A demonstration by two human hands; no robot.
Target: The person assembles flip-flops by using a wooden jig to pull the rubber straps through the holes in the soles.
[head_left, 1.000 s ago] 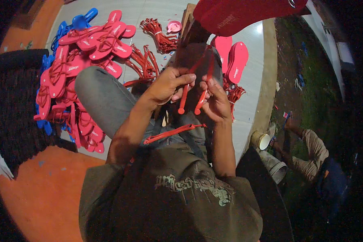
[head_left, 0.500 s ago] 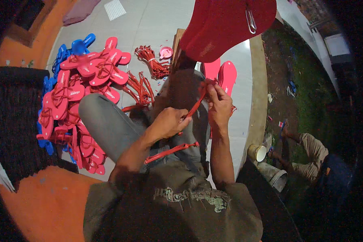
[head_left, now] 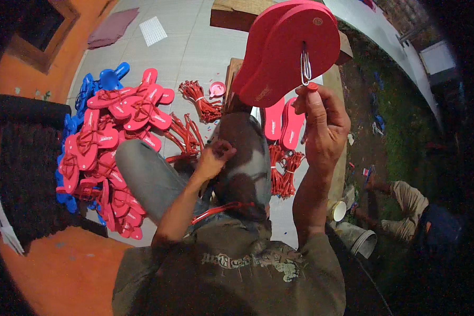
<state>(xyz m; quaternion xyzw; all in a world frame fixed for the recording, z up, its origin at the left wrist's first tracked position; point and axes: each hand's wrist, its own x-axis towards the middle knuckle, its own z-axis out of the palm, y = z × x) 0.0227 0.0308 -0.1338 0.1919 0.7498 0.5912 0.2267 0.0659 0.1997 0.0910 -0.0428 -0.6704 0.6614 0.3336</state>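
Observation:
My right hand [head_left: 325, 126] is raised high and holds a red flip-flop sole [head_left: 289, 47] up close to the camera. A metal wire loop [head_left: 304, 66] sticks through the sole just above my fingertips, with a red strap end pinched at them. My left hand [head_left: 214, 158] rests lower, against my bent knee [head_left: 242, 152], its fingers curled; I see nothing in it. A loose red strap [head_left: 224, 209] lies across my lap.
A heap of finished red flip-flops [head_left: 116, 137] and some blue ones [head_left: 97, 84] lies to my left. Bundles of red straps [head_left: 200, 100] and two red soles [head_left: 282, 124] lie ahead. Another person [head_left: 411, 203] crouches at the right, near a white cup [head_left: 339, 210].
The right hand has lifted the red sole from near the knee up toward the camera. The left hand has let go of the strap and dropped to the knee.

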